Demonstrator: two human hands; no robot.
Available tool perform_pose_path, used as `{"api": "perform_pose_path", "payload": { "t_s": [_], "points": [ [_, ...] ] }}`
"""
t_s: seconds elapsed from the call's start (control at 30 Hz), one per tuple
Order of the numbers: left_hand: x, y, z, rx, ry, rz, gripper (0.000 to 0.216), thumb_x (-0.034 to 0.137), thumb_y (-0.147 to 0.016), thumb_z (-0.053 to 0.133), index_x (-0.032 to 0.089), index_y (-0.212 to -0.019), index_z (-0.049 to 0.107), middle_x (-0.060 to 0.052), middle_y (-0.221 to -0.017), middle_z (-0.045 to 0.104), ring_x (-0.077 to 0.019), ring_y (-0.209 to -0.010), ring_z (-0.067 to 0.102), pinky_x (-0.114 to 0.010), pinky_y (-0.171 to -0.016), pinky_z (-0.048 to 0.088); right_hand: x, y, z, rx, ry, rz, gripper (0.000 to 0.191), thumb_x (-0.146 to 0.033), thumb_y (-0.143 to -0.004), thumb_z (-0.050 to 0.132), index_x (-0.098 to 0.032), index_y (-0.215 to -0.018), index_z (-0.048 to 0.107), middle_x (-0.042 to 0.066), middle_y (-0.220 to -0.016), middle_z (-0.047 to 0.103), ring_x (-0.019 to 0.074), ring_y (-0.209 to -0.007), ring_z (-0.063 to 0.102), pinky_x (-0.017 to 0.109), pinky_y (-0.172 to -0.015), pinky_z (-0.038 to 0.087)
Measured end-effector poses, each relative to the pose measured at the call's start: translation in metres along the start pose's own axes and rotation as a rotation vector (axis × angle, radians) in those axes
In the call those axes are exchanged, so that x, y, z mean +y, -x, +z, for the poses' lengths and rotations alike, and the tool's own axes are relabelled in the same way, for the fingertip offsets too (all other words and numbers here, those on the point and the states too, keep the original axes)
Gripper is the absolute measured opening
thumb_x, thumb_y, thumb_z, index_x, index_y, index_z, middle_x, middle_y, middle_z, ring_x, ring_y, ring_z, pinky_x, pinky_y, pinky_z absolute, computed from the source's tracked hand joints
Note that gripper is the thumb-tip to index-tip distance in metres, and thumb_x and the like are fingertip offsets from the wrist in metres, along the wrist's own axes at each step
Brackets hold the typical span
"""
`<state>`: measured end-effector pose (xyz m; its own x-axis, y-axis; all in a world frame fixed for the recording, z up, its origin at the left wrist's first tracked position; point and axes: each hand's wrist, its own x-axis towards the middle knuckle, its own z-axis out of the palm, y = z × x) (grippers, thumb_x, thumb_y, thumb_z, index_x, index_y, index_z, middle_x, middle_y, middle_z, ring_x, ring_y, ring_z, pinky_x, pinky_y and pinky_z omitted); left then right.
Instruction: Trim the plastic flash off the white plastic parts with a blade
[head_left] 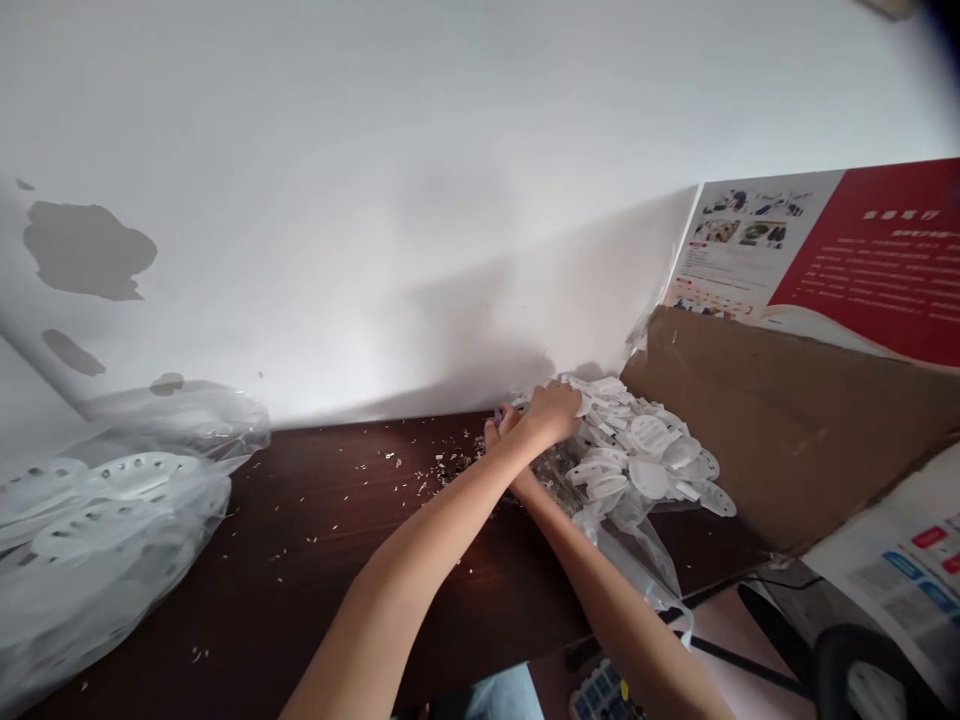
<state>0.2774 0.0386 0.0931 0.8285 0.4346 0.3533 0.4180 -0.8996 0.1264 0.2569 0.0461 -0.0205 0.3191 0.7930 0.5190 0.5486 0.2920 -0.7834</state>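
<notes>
— White wall point(337, 200) behind, dark brown table point(255, 620) before it. Next down in size?

— Cardboard point(757, 420) at right. Clear bag point(244, 425) at left.

— And the pile point(660, 445)?

— On the table, just beside the cardboard. Loose white pieces point(651, 478), flat, rounded, overlapping.

— Handling estimate?

— Each likely light, thin, fairly stiff; probably smooth enough to slide over its neighbours. Might crease if bent hard. Best hold: by the rim, thumb on one face, fingertip on the other.

— Hands?

— Forearms crossed. Left hand point(556, 410) at the pile's left end, fingers bent; cannot tell whether clamped on a piece. Right hand point(508, 424) just left of it, partly hidden by the left forearm; thumb and finger near each other, purplish speck point(499, 414) there, grip unresolved.

— Smallest?

— Pale bits point(450, 465), scattered mostly left of the hands.
</notes>
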Motion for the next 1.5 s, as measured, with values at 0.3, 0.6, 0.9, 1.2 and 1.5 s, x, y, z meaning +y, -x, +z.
{"api": "perform_pose_path", "payload": {
  "t_s": [0.3,0.6,0.9,1.2,1.5],
  "points": [
    [-0.009,0.003,0.011,0.164,0.241,-0.076,0.019,0.02,-0.098,0.054,0.016,-0.099,0.073,-0.015,-0.11,0.075,-0.0293,-0.111,0.065,-0.04,-0.089,0.053,0.014,0.005,-0.002,-0.006,0.021,0.067,0.044,-0.033,-0.087,0.055,-0.019,-0.129,0.053,0.018,-0.128,0.059,0.0327,-0.12,0.058,0.05,-0.108,0.045],
    [-0.063,0.086,-0.05,0.455,0.864,-0.278,0.019,0.034,-0.102,0.057,0.02,-0.111,0.064,-0.015,-0.114,0.072,-0.0178,-0.073,0.066,-0.033,-0.061,0.049,-0.014,0.0,-0.034,-0.394,-0.006,0.068,0.027,-0.045,-0.083,0.068,-0.018,-0.083,0.069,0.005,-0.083,0.07,0.0245,-0.083,0.063,0.035,-0.076,0.048],
    [-0.128,0.231,-0.032,0.619,0.967,-0.694,0.024,0.042,-0.096,0.063,0.023,-0.111,0.066,-0.013,-0.119,0.074,-0.0244,-0.087,0.076,-0.038,-0.076,0.057,-0.035,0.014,-0.033,-0.746,0.208,-0.048,0.018,-0.031,-0.085,0.074,-0.019,-0.097,0.08,0.005,-0.095,0.077,0.0189,-0.085,0.066,0.029,-0.077,0.046],
    [-0.122,0.266,-0.007,0.521,0.973,-0.682,0.03,0.048,-0.093,0.061,0.02,-0.092,0.073,-0.008,-0.103,0.077,-0.0274,-0.101,0.073,-0.041,-0.092,0.055,-0.039,0.023,-0.027,-0.753,0.282,-0.236,0.012,-0.017,-0.089,0.068,-0.02,-0.09,0.079,0.004,-0.09,0.076,0.0189,-0.085,0.066,0.029,-0.08,0.046],
    [-0.119,0.271,0.003,0.578,0.732,-0.579,0.028,0.018,-0.086,0.063,0.022,-0.113,0.064,-0.008,-0.121,0.068,-0.0223,-0.104,0.066,-0.034,-0.084,0.053,-0.043,0.027,-0.027,-0.692,0.208,-0.265,0.013,-0.024,-0.094,0.068,-0.021,-0.1,0.079,0.005,-0.098,0.077,0.0204,-0.09,0.067,0.031,-0.084,0.048]
  ]
}}
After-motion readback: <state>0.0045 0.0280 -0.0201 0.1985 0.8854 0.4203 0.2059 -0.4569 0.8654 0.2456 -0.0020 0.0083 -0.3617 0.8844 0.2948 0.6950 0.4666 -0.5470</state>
